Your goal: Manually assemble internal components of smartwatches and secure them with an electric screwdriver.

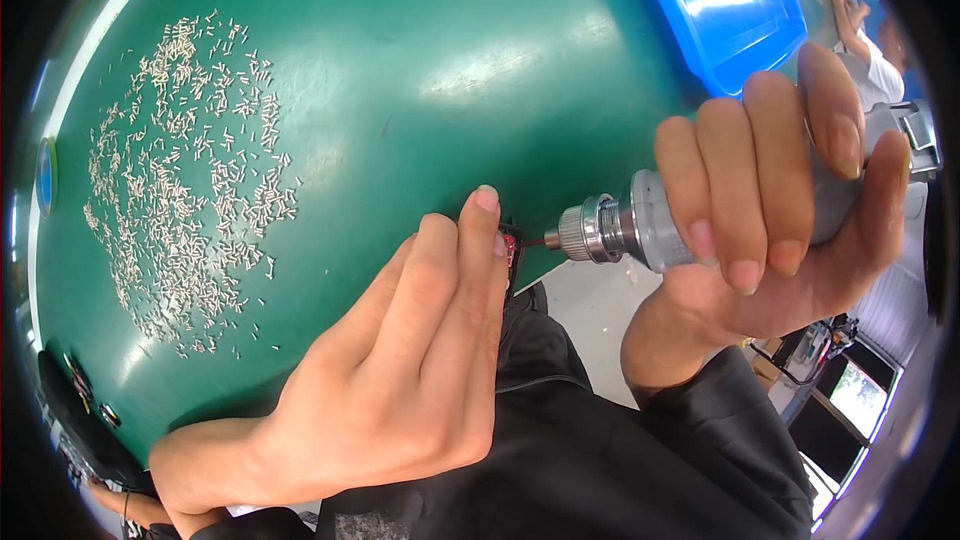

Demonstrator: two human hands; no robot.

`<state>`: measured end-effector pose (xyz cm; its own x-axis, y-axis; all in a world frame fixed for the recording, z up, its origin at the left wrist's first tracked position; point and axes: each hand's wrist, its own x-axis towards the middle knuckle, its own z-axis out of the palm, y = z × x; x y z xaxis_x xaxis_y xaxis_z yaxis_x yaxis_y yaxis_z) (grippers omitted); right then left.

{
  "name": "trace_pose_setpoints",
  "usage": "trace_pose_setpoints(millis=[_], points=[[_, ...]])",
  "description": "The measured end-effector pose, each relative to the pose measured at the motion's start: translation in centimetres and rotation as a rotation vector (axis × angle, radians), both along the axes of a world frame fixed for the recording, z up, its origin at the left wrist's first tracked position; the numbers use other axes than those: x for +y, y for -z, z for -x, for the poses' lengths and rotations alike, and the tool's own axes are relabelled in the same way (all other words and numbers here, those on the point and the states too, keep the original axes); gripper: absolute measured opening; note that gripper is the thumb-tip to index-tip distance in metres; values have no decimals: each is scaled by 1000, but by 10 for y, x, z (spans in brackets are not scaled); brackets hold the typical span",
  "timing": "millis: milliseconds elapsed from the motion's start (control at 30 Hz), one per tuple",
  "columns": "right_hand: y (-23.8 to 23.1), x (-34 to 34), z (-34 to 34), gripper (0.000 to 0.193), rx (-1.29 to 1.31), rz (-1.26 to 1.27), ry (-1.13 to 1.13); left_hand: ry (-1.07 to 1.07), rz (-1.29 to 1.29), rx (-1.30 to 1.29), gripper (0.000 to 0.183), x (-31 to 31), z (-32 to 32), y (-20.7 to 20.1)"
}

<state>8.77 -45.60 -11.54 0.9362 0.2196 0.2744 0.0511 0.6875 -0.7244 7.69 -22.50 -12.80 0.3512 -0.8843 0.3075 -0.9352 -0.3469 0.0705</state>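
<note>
My right hand (pixel 765 190) is wrapped round a grey electric screwdriver (pixel 652 220) with a ribbed metal collar. Its thin bit points left and reaches a small black and red part (pixel 512 248). That part is pinched in the fingertips of my left hand (pixel 400 360), which hide most of it, so its kind cannot be made out. Both hands are above the near edge of the green table (pixel 400 160). Many small silvery screws (pixel 180 200) lie scattered on the table to the left.
An open blue plastic bin (pixel 730 10) stands at the far right of the table. Beyond it, another person's arm (pixel 850 25) shows. A few small dark and coloured items (pixel 85 390) lie at the table's left near edge. A round green-rimmed thing (pixel 47 175) is at the far left.
</note>
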Motion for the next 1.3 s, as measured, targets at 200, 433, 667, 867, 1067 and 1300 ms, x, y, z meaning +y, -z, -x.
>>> trace_pose_setpoints(millis=[200,433,667,867,1067,1300], points=[[-10,2,-4,23,-27,129,-111,-2,77,-26,20,2,2,7],[-9,22,0,20,-79,236,-42,-32,138,-60,17,6,5,14],[-26,39,-4,20,-104,319,-110,-4,170,-56,27,19,3,12],[-11,52,-4,16,-179,33,-220,26,96,53,38,39,21,10],[-18,26,6,18,-73,-234,-10,-342,267,211,43,116,53,-20],[23,58,15,14,150,-334,24,-1196,-89,-197,42,245,62,-15]])
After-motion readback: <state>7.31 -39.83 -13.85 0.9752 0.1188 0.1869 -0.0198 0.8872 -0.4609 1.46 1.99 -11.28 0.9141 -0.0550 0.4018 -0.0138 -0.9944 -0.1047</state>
